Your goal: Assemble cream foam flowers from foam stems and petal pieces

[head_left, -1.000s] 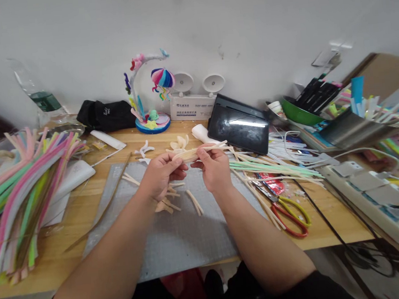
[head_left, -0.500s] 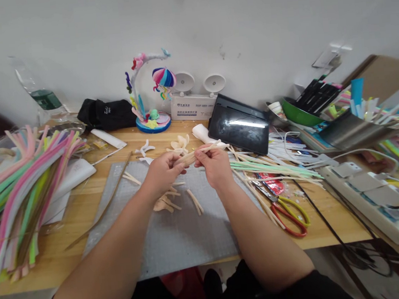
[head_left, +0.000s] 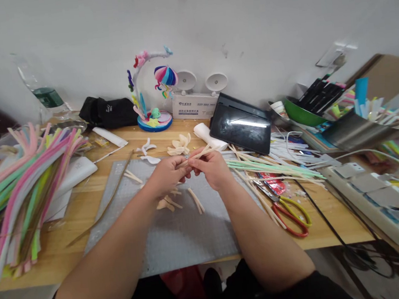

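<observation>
Over the grey cutting mat (head_left: 194, 239), my left hand (head_left: 167, 176) and my right hand (head_left: 213, 168) meet, fingers pinched. Between them are cream chenille stems (head_left: 205, 151), whose ends stick out above my right hand. My fingers hide how the stems join. Short cream stem pieces (head_left: 196, 200) lie on the mat below, with cream shaped pieces (head_left: 165, 204) partly behind my left wrist. Just beyond the hands sits a small pile of cream petal-like loops (head_left: 180, 145). White bent pieces (head_left: 146, 147) rest to its left.
Scissors (head_left: 290, 216) with red and yellow handles lie at the right, near loose stems (head_left: 272, 167) and a power strip (head_left: 377, 203). A bundle of coloured chenille stems (head_left: 30, 189) fills the left. A black device (head_left: 241, 125) and a decorated stand (head_left: 154, 123) are behind.
My hands have come closer together, fingertips now touching. Less of the cream stems shows between them. The view has shifted slightly; the table's things have stayed put.
</observation>
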A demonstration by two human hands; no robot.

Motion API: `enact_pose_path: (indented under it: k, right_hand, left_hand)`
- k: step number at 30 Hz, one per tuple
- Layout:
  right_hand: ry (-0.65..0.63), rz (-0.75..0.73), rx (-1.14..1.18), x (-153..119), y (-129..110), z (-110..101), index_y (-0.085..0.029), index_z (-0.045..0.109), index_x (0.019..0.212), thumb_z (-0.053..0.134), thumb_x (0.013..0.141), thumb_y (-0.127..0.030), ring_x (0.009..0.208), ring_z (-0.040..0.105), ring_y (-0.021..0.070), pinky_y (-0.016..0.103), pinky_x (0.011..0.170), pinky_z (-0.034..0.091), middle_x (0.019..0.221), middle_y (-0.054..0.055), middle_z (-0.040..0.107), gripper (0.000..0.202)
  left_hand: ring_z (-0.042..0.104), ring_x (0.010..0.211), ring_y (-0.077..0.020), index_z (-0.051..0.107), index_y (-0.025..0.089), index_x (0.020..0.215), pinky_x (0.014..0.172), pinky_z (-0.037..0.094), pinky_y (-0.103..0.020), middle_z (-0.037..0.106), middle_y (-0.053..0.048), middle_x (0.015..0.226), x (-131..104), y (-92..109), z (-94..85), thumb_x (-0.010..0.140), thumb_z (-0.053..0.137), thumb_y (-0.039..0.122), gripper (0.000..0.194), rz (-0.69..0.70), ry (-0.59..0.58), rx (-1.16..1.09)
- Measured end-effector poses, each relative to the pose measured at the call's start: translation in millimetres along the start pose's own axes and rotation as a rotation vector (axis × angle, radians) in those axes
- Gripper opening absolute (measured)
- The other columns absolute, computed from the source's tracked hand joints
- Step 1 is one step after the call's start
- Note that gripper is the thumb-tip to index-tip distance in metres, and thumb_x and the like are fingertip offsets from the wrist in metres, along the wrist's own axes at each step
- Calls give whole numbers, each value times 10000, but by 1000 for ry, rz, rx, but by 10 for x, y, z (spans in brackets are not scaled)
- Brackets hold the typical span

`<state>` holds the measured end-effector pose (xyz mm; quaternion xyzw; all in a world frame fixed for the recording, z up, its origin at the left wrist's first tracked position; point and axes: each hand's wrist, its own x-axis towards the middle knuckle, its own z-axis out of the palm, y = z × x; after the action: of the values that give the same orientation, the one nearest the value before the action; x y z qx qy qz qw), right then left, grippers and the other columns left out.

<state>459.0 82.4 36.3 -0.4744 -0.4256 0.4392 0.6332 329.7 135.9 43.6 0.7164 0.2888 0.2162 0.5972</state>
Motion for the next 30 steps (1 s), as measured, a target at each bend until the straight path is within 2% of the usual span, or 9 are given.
enact_pose_path:
  k: [11, 19, 20, 22, 24, 25, 26, 27, 30]
  right_hand:
    - [15, 51, 102, -14, -18, 11, -159, 519, 637, 615, 596, -209, 358, 423, 39, 165, 364, 329, 439, -84, 474, 116]
    - [-32, 28, 29, 8, 30, 25, -162, 530, 695, 606, 633, -250, 411, 441, 48, 185, 409, 373, 521, -64, 494, 132]
    - [3, -8, -11, 6, 17, 10, -169, 538, 750, 596, 649, -276, 446, 461, 58, 198, 434, 399, 570, -52, 511, 158]
    - [179, -178, -151, -18, -44, -38, -193, 531, 911, 559, 692, -320, 587, 527, 94, 242, 526, 458, 733, -7, 553, 255]
    - [396, -448, -397, -74, -147, -91, -212, 491, 1050, 531, 728, -327, 831, 547, 145, 302, 696, 475, 954, 50, 550, 345]
    - [438, -580, -562, -109, -205, -110, -212, 484, 1084, 533, 735, -318, 959, 512, 172, 335, 799, 445, 1047, 72, 530, 367]
    - [399, -687, -740, -146, -260, -120, -213, 494, 1093, 540, 738, -305, 1058, 463, 193, 367, 891, 389, 1103, 79, 518, 369]
    - [281, -770, -916, -180, -307, -121, -222, 515, 1084, 545, 741, -290, 1119, 421, 206, 394, 957, 322, 1124, 69, 525, 352]
    - [-84, -836, -1308, -229, -357, -87, -256, 531, 1097, 499, 781, -233, 1191, 362, 211, 462, 1040, 127, 1150, 23, 554, 318]
  left_hand:
    - [466, 491, -63, 519, 140, 668, 503, 377, -197, 527, 18, 578, -24, 28, -29, 758, 500, 403, 278, 18, -91, -134]
    - [422, 445, -55, 490, 142, 603, 465, 339, -185, 480, 37, 489, -31, 47, -14, 726, 539, 370, 264, 5, 8, -120]
    - [413, 439, -54, 485, 143, 595, 459, 331, -183, 470, 40, 480, -27, 44, -17, 719, 545, 359, 257, 5, 32, -121]
    - [407, 434, -54, 484, 143, 590, 453, 324, -183, 465, 42, 476, -14, 32, -34, 708, 550, 339, 238, 0, 78, -109]
    - [413, 439, -57, 493, 142, 593, 456, 330, -186, 476, 37, 489, 0, 15, -58, 702, 546, 328, 222, -14, 104, -80]
    - [419, 445, -60, 499, 141, 593, 460, 334, -189, 482, 34, 495, 5, 6, -71, 701, 544, 326, 219, -20, 108, -58]
    - [423, 451, -63, 503, 139, 590, 464, 339, -191, 486, 31, 500, 9, -2, -82, 701, 540, 328, 222, -22, 106, -34]
    - [425, 457, -65, 505, 139, 584, 468, 341, -193, 488, 27, 503, 11, -8, -92, 703, 536, 334, 231, -19, 99, -11]
    - [419, 456, -69, 503, 139, 568, 464, 329, -197, 479, 25, 493, 11, -17, -106, 709, 526, 374, 275, 7, 63, 47]
